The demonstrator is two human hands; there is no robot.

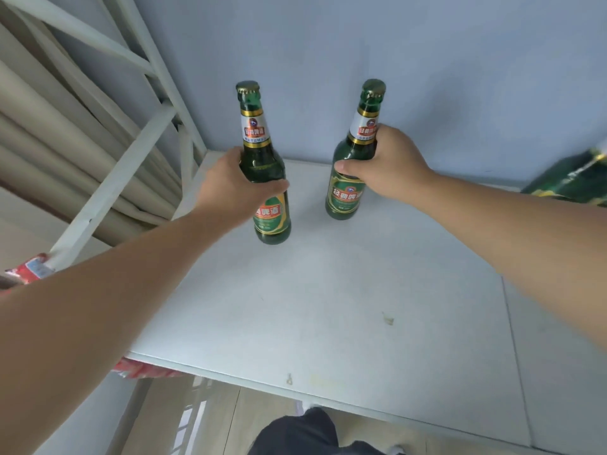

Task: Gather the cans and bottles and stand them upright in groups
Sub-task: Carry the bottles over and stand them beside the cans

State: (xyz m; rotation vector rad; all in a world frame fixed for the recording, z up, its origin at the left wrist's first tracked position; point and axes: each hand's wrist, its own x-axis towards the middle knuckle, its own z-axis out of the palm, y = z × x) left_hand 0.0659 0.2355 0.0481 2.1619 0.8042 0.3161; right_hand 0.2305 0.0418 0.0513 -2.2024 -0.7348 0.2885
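Observation:
Two green glass beer bottles with gold caps and red-and-green labels stand upright on a white table point(328, 290) near the back wall. My left hand point(230, 188) grips the left bottle point(262, 159) around its shoulder. My right hand point(387, 165) grips the right bottle point(353, 165) at the base of its neck. The two bottles stand a hand's width apart, both bases on the tabletop.
A blurred green bottle or pack point(574, 182) shows at the right edge. A white metal frame point(124, 172) and beige curtains stand at the left. Red packaging point(29, 267) lies by the table's left edge. The table's front edge runs above the floor.

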